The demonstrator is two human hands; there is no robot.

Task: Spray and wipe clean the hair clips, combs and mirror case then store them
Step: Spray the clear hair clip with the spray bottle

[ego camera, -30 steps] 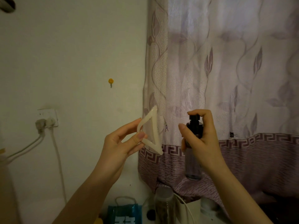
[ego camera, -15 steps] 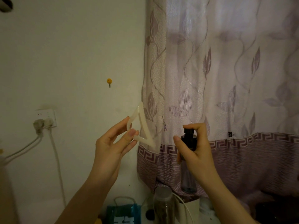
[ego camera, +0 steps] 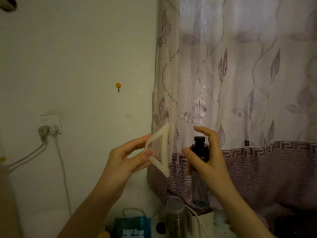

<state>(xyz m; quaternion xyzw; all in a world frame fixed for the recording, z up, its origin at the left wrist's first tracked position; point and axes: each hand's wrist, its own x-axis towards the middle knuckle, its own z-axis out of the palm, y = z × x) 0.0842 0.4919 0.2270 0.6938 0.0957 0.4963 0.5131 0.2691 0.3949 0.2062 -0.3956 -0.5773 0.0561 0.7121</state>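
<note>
While the wall socket (ego camera: pixel 51 124) with its two pale plugs and trailing cords sits low on the left of the plain cream wall, the left hand (ego camera: pixel 123 162) is raised just right of it, pinching a hair clip (ego camera: pixel 161 150) between thumb and fingers at the clip's near corner. The clip is an open triangle of cream, slightly translucent plastic, smooth and glossy, held up in the air in front of the curtain's edge (ego camera: pixel 164 100). It looks light and stiff, and a wetted surface of that kind would likely turn slippery, so a hold at a corner where two bars meet seems safer than one along a single thin bar, which could flex or snap. Just beside it, apart from it, the right hand (ego camera: pixel 211 160) wraps its thumb and lower fingers round a spray bottle (ego camera: pixel 199 170), a slim dark cylinder with a black pump cap; the index finger arches above the cap, not pressing it. The bottle's smooth round body should sit firm in a full grip. Behind hangs a lilac lace curtain with a leaf pattern and a key-pattern band.
</note>
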